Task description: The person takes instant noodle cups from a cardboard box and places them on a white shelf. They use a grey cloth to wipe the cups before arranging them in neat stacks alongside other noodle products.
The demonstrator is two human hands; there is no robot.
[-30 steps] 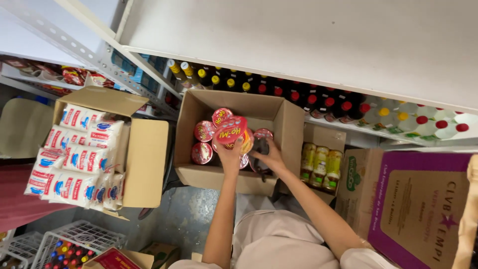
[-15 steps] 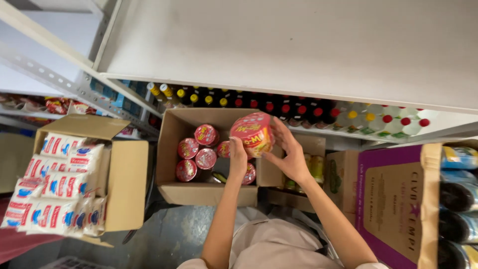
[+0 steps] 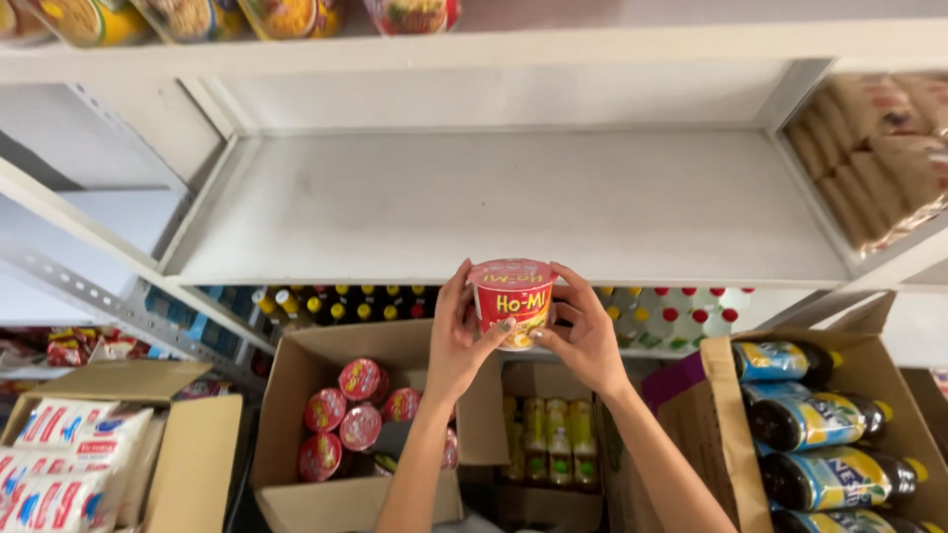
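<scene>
I have both hands up in front of the white shelf (image 3: 513, 202), and between them is a red instant noodle cup (image 3: 511, 301) with a yellow band low on its side. My left hand (image 3: 461, 341) is wrapped on the cup's left side, thumb across the front near the base; my right hand (image 3: 583, 336) grips the right side, fingers curled behind and thumb at the front. Both hands are closed around the cup, which sits upright, lid up, right at the near edge of the bare shelf board, level with its front lip.

Below my left forearm, an open cardboard box (image 3: 296, 424) holds more noodle cups (image 3: 360, 410) of the same red kind, lying with their lids facing me. Just right of that box, under my hands, a smaller carton holds a row of small green-and-yellow bottles (image 3: 545, 439). Further right, a tall open carton (image 3: 716, 434) carries dark bottles with blue and yellow labels (image 3: 825, 449) lying on their sides.

On the lower shelf behind the boxes runs a line of dark bottles with yellow and red caps (image 3: 326, 306). At the far left, another open box holds white packets with red and blue print (image 3: 59, 459). On the shelf to the upper right lie brownish wrapped packs (image 3: 879, 148), and along the top edge I see the bottoms of more bowls (image 3: 188, 15) on the shelf above.
</scene>
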